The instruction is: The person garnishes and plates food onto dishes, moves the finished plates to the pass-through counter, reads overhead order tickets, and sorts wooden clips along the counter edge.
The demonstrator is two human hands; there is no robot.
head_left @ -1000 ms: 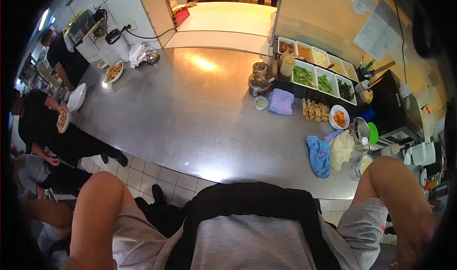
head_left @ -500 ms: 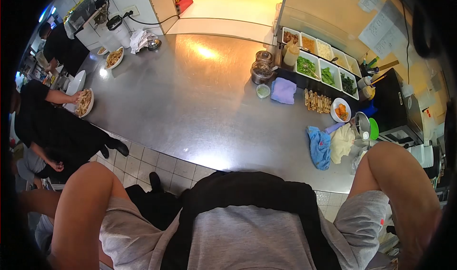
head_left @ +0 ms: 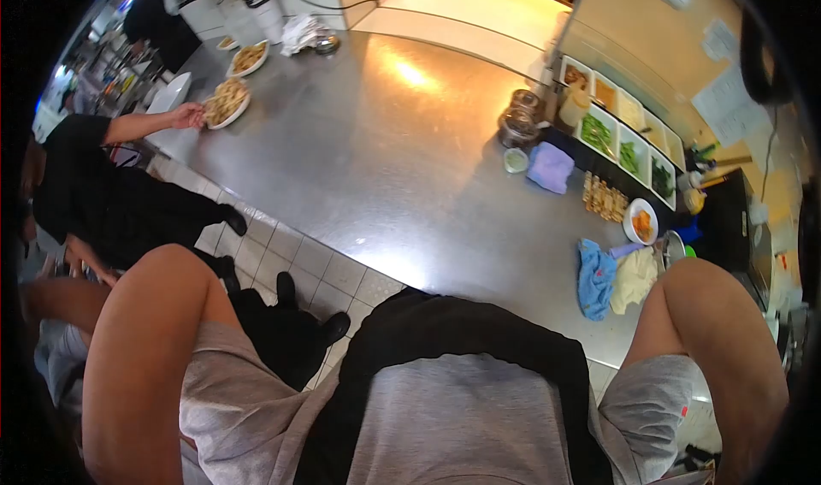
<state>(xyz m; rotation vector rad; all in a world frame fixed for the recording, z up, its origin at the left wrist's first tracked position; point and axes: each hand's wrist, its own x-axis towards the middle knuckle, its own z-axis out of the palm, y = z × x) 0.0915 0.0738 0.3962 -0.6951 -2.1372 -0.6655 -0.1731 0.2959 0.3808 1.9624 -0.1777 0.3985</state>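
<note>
Neither of my hands shows; both arms fold back out of the picture at the elbows. My left arm point(head_left: 150, 340) is bent at the lower left, and my right arm point(head_left: 727, 340) is bent at the lower right. Closest to the right elbow are a cream cloth point(head_left: 634, 278), a blue cloth point(head_left: 595, 280) and a metal bowl point(head_left: 675, 249), partly hidden by the arm. At the left, a co-worker's hand point(head_left: 188, 115) touches a white bowl heaped with pale food point(head_left: 226, 103) on the steel counter point(head_left: 368, 168).
Trays of toppings point(head_left: 631, 156) line the counter's right side, near jars point(head_left: 518, 121), a purple cloth point(head_left: 550, 168), skewer-like pieces point(head_left: 605, 198) and an orange-filled bowl point(head_left: 640, 221). Another food dish point(head_left: 248, 59) stands at the far left. Co-workers in black point(head_left: 111, 186) stand left.
My view has turned, so the counter and its things sit farther right. The co-worker's arm now reaches farther over the counter, with the heaped bowl farther in from its edge.
</note>
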